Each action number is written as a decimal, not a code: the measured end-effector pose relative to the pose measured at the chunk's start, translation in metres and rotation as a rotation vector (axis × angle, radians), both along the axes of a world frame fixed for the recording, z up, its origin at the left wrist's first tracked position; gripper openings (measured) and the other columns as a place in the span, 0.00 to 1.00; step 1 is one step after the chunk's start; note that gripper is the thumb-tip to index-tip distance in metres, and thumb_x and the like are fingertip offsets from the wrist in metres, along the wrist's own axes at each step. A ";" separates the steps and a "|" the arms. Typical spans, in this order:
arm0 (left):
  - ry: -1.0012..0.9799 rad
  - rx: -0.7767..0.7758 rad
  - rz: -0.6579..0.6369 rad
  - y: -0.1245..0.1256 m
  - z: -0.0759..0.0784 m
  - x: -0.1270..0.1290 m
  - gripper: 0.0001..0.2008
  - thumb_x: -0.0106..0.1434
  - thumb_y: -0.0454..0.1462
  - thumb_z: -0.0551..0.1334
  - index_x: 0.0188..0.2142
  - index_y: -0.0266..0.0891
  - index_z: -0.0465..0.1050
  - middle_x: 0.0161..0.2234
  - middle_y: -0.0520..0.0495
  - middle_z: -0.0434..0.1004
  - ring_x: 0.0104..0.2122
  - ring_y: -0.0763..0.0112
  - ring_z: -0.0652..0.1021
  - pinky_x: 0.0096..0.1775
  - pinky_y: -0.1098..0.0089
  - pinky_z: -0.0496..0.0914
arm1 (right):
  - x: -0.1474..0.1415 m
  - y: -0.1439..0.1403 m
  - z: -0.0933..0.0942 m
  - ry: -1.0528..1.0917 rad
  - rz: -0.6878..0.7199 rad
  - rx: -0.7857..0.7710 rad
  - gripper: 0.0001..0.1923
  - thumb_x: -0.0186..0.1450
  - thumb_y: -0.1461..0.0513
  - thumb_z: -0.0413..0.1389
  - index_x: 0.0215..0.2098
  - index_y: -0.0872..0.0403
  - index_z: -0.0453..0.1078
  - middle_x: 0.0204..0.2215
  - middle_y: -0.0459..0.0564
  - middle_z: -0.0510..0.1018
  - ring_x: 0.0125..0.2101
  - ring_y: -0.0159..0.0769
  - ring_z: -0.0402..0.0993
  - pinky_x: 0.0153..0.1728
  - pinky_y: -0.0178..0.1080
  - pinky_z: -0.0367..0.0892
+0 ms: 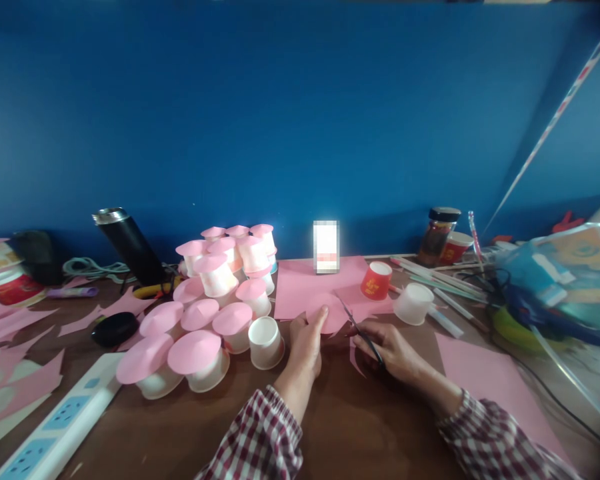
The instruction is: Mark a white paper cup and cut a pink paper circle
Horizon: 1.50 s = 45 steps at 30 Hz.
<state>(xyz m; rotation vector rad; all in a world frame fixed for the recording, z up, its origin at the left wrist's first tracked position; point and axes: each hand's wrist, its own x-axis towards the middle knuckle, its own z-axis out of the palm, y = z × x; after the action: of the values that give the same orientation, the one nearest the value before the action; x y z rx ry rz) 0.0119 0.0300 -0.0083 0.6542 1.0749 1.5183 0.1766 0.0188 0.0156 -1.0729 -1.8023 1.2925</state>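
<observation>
My left hand (306,343) pinches the near edge of a round pink paper piece (333,308), thumb on top. In my right hand (387,347) is a pair of scissors (360,331), its blades pointing up-left at the right edge of that paper. A narrow pink offcut (359,359) hangs below the scissors. Behind the paper lies a larger pink sheet (300,280). A red paper cup (377,281) stands upside down on its right side. Left of my left hand is a white paper cup (266,343); beyond it stand several upturned cups with pink cone tops (195,352).
A power strip (60,420) lies at the front left, near pink scraps (25,393) and a black flask (130,247). On the right are another white cup (414,304), a lidded jar (437,235), straws (445,280), a pink sheet (495,380) and a cable (555,393).
</observation>
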 end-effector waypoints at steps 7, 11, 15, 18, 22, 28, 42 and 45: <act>-0.038 0.013 0.016 -0.001 0.000 0.000 0.21 0.44 0.48 0.70 0.31 0.34 0.73 0.24 0.48 0.74 0.25 0.70 0.74 0.31 0.69 0.66 | -0.001 0.000 0.002 -0.015 0.006 0.018 0.12 0.62 0.55 0.56 0.30 0.58 0.68 0.16 0.40 0.63 0.17 0.25 0.60 0.18 0.30 0.56; -0.030 0.000 0.056 0.000 0.000 0.001 0.22 0.43 0.48 0.70 0.31 0.34 0.73 0.22 0.50 0.73 0.25 0.69 0.73 0.31 0.69 0.66 | -0.001 0.000 0.003 -0.026 0.007 0.024 0.12 0.62 0.56 0.56 0.30 0.57 0.67 0.16 0.39 0.63 0.17 0.25 0.60 0.18 0.30 0.56; -0.039 -0.001 0.069 0.000 0.001 0.001 0.21 0.43 0.48 0.71 0.31 0.34 0.73 0.20 0.50 0.72 0.25 0.69 0.73 0.31 0.69 0.66 | 0.000 0.000 0.001 -0.016 0.007 0.015 0.12 0.61 0.56 0.57 0.29 0.57 0.67 0.16 0.39 0.63 0.17 0.25 0.59 0.18 0.30 0.55; -0.042 0.003 0.080 0.000 0.001 0.000 0.21 0.44 0.47 0.70 0.31 0.34 0.73 0.20 0.51 0.71 0.24 0.70 0.73 0.30 0.69 0.65 | -0.001 0.000 0.001 -0.011 0.005 0.002 0.13 0.61 0.55 0.57 0.29 0.57 0.67 0.16 0.40 0.64 0.17 0.25 0.60 0.18 0.30 0.55; -0.018 0.002 0.092 0.001 -0.001 0.000 0.20 0.45 0.47 0.70 0.31 0.34 0.73 0.20 0.51 0.71 0.23 0.71 0.72 0.30 0.69 0.65 | -0.001 -0.001 0.002 -0.011 0.005 -0.005 0.14 0.61 0.54 0.57 0.28 0.57 0.67 0.16 0.40 0.65 0.17 0.25 0.60 0.18 0.30 0.56; -0.023 0.007 0.104 0.002 -0.002 0.000 0.21 0.44 0.47 0.70 0.31 0.34 0.73 0.20 0.51 0.71 0.25 0.69 0.73 0.31 0.68 0.66 | -0.001 -0.002 0.003 -0.026 -0.008 -0.034 0.16 0.61 0.52 0.57 0.36 0.59 0.70 0.15 0.40 0.65 0.16 0.25 0.59 0.18 0.30 0.56; 0.011 0.012 0.086 0.002 0.001 -0.002 0.21 0.45 0.49 0.69 0.31 0.34 0.73 0.21 0.50 0.72 0.26 0.68 0.73 0.32 0.68 0.66 | -0.002 -0.003 0.004 -0.024 0.010 -0.061 0.17 0.61 0.52 0.56 0.37 0.59 0.70 0.14 0.40 0.67 0.16 0.25 0.59 0.18 0.30 0.55; -0.002 0.015 0.092 0.002 0.001 -0.002 0.20 0.45 0.48 0.69 0.31 0.34 0.73 0.21 0.50 0.72 0.26 0.68 0.74 0.32 0.67 0.66 | -0.002 -0.003 0.003 -0.010 0.009 -0.058 0.17 0.61 0.52 0.57 0.37 0.59 0.70 0.15 0.41 0.67 0.16 0.25 0.59 0.18 0.30 0.54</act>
<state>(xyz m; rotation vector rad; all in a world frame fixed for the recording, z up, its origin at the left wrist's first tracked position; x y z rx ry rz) 0.0095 0.0321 -0.0073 0.6204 1.1064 1.6073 0.1747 0.0159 0.0189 -1.1054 -1.7886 1.3549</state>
